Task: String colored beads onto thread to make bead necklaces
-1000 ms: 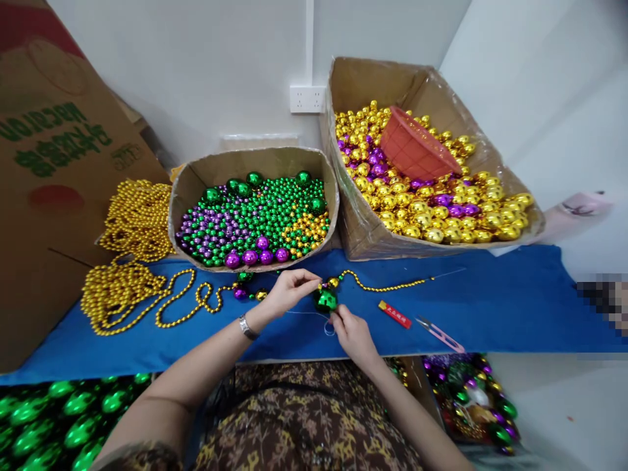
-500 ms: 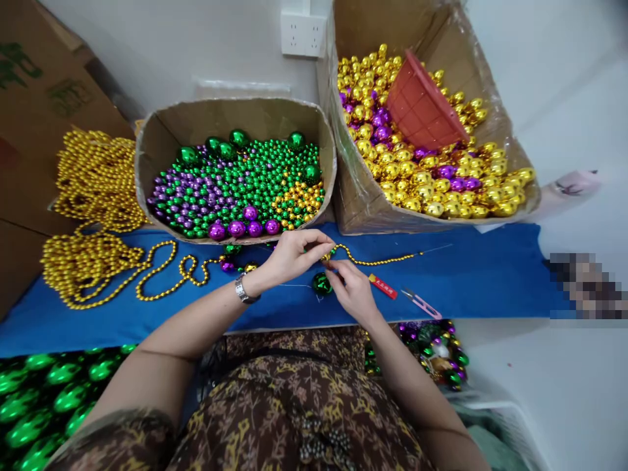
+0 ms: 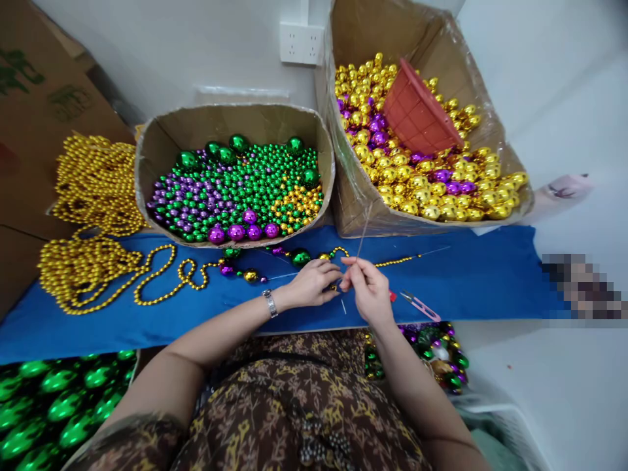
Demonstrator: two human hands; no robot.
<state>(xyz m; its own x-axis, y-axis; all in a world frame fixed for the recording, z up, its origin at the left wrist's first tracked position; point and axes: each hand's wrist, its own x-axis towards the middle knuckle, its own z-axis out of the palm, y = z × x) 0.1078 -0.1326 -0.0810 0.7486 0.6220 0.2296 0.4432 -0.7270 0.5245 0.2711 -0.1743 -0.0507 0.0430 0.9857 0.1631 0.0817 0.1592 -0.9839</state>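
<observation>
My left hand (image 3: 314, 283) and my right hand (image 3: 366, 288) meet over the blue cloth (image 3: 490, 281), both pinched on a thin thread (image 3: 364, 230) that rises from my right fingers toward the boxes. A strand of small gold beads (image 3: 392, 261) runs right from the hands. Just beyond my left hand lie a large green bead (image 3: 300, 257), a gold one (image 3: 250, 276) and a purple one (image 3: 226, 268). The long gold strand (image 3: 161, 288) loops off to the left.
A cardboard box of green, purple and gold beads (image 3: 235, 190) stands behind. A bigger box of gold balls (image 3: 432, 183) holds a red basket (image 3: 417, 114). Pink snips (image 3: 420, 305) lie right of my hands. Piled gold strands (image 3: 88, 222) sit left. Green balls (image 3: 59, 399) fill a bin below.
The large green bead that was at my hands now lies on the cloth beyond them. Both hands have drawn toward me and pulled the thread taut upward.
</observation>
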